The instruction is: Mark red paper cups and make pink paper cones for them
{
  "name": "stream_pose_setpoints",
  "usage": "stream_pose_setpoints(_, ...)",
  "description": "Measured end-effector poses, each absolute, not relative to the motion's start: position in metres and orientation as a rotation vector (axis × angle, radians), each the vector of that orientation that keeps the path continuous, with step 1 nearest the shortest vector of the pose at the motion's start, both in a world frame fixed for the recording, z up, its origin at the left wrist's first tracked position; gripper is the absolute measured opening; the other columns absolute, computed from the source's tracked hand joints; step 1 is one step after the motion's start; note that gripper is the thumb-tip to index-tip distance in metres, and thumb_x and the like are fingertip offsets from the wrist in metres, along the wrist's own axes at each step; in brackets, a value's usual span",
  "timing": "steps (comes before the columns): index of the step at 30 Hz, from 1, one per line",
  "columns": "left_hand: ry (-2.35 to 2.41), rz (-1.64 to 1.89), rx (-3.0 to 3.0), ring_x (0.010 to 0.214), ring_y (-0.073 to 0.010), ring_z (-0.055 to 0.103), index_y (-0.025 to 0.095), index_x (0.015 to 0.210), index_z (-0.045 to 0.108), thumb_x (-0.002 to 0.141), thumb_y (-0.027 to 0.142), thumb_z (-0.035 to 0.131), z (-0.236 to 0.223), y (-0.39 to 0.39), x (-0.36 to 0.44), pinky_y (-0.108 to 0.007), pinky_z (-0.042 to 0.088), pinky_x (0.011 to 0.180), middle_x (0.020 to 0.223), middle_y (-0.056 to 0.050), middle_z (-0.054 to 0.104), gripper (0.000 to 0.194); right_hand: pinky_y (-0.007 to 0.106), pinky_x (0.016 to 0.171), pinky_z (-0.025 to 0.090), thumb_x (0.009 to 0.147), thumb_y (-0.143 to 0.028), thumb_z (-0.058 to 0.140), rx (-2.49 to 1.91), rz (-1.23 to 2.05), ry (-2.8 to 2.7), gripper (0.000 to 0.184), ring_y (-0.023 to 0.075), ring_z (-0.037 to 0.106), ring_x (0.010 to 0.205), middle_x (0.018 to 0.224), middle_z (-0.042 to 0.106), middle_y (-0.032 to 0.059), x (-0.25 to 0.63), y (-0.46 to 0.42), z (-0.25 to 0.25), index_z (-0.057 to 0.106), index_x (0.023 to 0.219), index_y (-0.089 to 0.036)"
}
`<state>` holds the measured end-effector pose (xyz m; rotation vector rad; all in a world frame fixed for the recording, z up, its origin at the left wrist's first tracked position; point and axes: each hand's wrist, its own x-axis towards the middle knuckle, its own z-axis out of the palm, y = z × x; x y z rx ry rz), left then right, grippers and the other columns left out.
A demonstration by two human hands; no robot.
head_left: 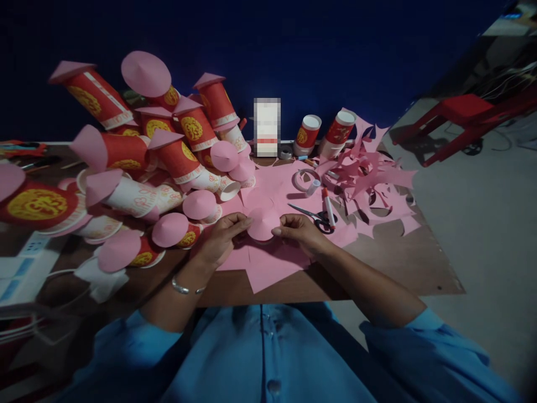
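A shallow pink paper cone (263, 223) is held between my two hands over the middle of the table. My left hand (226, 232) pinches its left edge between thumb and fingers. On the opposite edge, my right hand (298, 229) has a similar pinch. Beneath the cone lie flat pink paper sheets (260, 274). Black-handled scissors (312, 215) rest just beyond my right hand, with a red-capped white marker (329, 207) beside them. A glue stick (312, 187) and a roll of tape (302, 180) lie a little farther back.
Red and white paper cups with pink cone tops (176, 159) are heaped on the left. Cut pink scraps (369, 173) pile up at the right. Stacked cups (308, 136) and a blurred upright screen (267, 126) stand at the back. A red stool (465, 115) is on the floor, right.
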<state>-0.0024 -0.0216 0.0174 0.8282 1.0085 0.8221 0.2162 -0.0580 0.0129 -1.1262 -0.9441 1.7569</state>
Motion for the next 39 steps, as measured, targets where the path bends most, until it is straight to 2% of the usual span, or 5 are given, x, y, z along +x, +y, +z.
stream_pose_setpoints(17, 1.036, 0.759, 0.818, 0.049, -0.0071, 0.040, 0.018, 0.069, 0.059, 0.058, 0.055, 0.097, 0.024, -0.023, -0.002, -0.022, 0.021, 0.045, 0.057, 0.006, 0.051, 0.054, 0.021, 0.051, 0.036, 0.058, -0.053, 0.099, -1.092, 1.779, -0.956, 0.052, 0.0071, 0.049, 0.051, 0.056, 0.059, -0.0059, 0.220, -0.057, 0.008, 0.060, 0.065, -0.019)
stream_pose_setpoints(24, 1.063, 0.810, 0.895, 0.056, -0.0094, 0.045, 0.018, 0.072, 0.061, 0.065, 0.066, 0.089, 0.027, -0.024, -0.003, -0.023, 0.031, 0.049, 0.064, 0.004, 0.054, 0.056, 0.022, 0.052, 0.042, 0.054, -0.050, 0.100, -1.156, 1.763, -1.072, 0.049, 0.0069, 0.051, 0.052, 0.062, 0.061, -0.0053, 0.228, -0.058, 0.017, 0.066, 0.069, -0.018)
stream_pose_setpoints(30, 1.214, 0.905, 1.352, 0.069, -0.0127, 0.054, 0.021, 0.095, 0.071, 0.084, 0.051, 0.079, 0.025, -0.028, -0.015, -0.024, 0.044, 0.060, 0.084, 0.000, 0.062, 0.034, 0.025, 0.051, 0.038, 0.075, -0.051, 0.088, -1.324, 1.475, -1.369, 0.038, 0.0098, 0.049, 0.054, 0.061, 0.060, -0.0026, 0.244, -0.071, 0.033, 0.068, 0.072, -0.019)
stream_pose_setpoints(34, 1.220, 1.005, 1.772, 0.106, -0.0210, 0.064, 0.027, 0.122, 0.073, 0.090, 0.040, 0.076, 0.031, -0.034, -0.017, -0.033, 0.054, 0.092, 0.126, -0.008, 0.062, 0.035, 0.033, 0.072, 0.054, 0.090, -0.040, 0.079, -1.298, 0.873, -1.642, 0.020, 0.0212, 0.068, 0.089, 0.100, 0.074, 0.0079, 0.245, -0.080, 0.046, 0.078, 0.100, -0.023)
stream_pose_setpoints(39, 1.101, 0.945, 2.149, 0.137, -0.0277, 0.054, 0.031, 0.139, 0.067, 0.095, 0.040, 0.071, 0.039, -0.031, -0.017, -0.045, 0.048, 0.116, 0.141, -0.008, 0.056, 0.045, 0.051, 0.110, 0.052, 0.094, -0.041, 0.077, -1.169, 0.616, -1.813, 0.040, 0.0289, 0.062, 0.129, 0.134, 0.068, 0.0106, 0.235, -0.070, 0.043, 0.072, 0.133, -0.031)
